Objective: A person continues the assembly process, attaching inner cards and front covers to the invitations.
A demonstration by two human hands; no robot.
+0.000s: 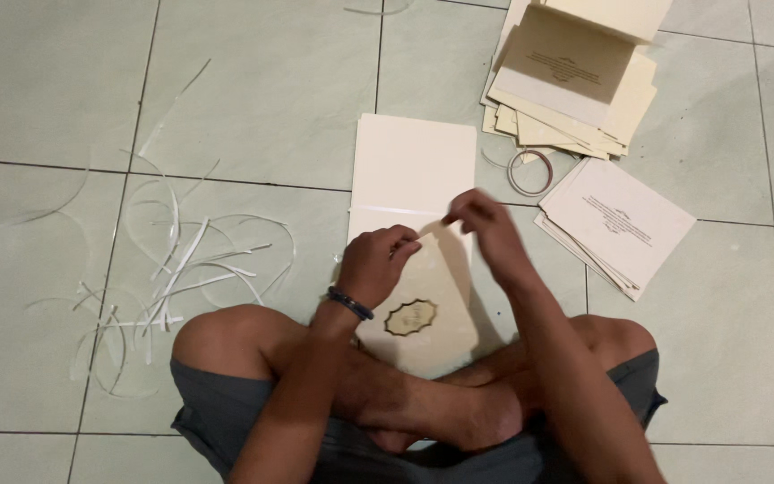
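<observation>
A cream card (423, 309) with an oval gold emblem rests against my crossed legs, its upper flap (414, 166) lying flat on the tiled floor. My left hand (376, 264), with a dark bracelet on the wrist, presses on the card's upper edge. My right hand (481, 220) pinches a thin white strip (432, 226) at that same edge, and the strip runs between the two hands.
Several peeled white strips (185, 269) litter the floor at left. A stack of cream folded cards (575, 81) lies at top right, a pile of white printed sheets (615, 224) at right, and a roll of tape (531, 172) between them.
</observation>
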